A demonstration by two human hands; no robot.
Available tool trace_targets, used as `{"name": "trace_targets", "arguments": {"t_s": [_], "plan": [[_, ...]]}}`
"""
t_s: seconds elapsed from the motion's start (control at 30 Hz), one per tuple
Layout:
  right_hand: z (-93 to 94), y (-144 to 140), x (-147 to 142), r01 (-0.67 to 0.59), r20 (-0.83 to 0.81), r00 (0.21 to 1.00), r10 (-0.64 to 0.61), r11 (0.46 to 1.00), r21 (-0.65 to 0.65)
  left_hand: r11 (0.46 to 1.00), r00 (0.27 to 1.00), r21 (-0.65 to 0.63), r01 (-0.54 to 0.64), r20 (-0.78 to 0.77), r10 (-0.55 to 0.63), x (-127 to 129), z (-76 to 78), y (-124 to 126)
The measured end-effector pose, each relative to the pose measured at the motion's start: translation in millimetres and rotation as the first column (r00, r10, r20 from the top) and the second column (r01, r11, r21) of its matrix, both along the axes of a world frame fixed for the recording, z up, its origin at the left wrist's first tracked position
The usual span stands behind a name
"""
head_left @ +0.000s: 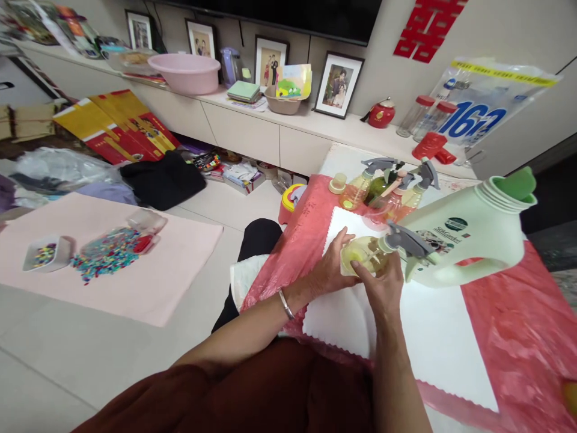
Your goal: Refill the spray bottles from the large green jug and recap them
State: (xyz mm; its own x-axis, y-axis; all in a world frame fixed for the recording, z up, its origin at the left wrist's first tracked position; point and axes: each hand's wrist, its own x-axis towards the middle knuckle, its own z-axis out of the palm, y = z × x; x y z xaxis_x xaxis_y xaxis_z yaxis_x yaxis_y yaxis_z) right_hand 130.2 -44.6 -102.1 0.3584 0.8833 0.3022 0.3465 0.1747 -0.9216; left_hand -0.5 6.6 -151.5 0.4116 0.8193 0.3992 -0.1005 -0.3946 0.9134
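My left hand (329, 267) and my right hand (383, 285) both hold a small yellowish spray bottle (367, 252) with a grey trigger head (406, 240), just above a white cloth (433, 337) with scalloped edges. The left hand wraps the bottle's base. The right hand's fingers press against its side near the neck. A large pale green detergent jug (469, 237) with a green cap (518, 183) stands right behind the bottle.
A red plastic sheet (518, 325) covers the table. Several more spray bottles (387, 183) stand at its far end. On the floor to the left lies a pink mat (148, 270) with containers of coloured beads (108, 252). A long cabinet holds photo frames and a pink basin (184, 72).
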Motion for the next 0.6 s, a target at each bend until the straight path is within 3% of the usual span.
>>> {"name": "trace_targets", "arguments": {"t_s": [0.13, 0.27, 0.47, 0.6], "plan": [[27.6, -13.5, 7.3, -0.004, -0.122, 0.992, 0.015, 0.996, 0.094, 0.995, 0.998, 0.098, 0.004, -0.057, 0.002, -1.9, -3.6, 0.0], [53.0, -31.5, 23.0, -0.012, -0.234, 0.971, 0.048, 0.988, 0.154, 0.994, 0.989, 0.111, -0.003, -0.145, 0.019, -2.7, -8.4, 3.6], [81.0, -70.5, 54.7, 0.037, -0.22, 0.976, -0.001, 0.986, 0.16, 0.991, 0.962, 0.131, 0.004, -0.27, 0.032, -6.6, -6.4, 6.8], [104.3, -99.6, 81.6, 0.171, -0.161, 0.977, -0.141, 0.967, 0.19, 0.989, 0.919, 0.148, -0.014, -0.387, 0.071, -10.8, -0.2, 5.3]]}}
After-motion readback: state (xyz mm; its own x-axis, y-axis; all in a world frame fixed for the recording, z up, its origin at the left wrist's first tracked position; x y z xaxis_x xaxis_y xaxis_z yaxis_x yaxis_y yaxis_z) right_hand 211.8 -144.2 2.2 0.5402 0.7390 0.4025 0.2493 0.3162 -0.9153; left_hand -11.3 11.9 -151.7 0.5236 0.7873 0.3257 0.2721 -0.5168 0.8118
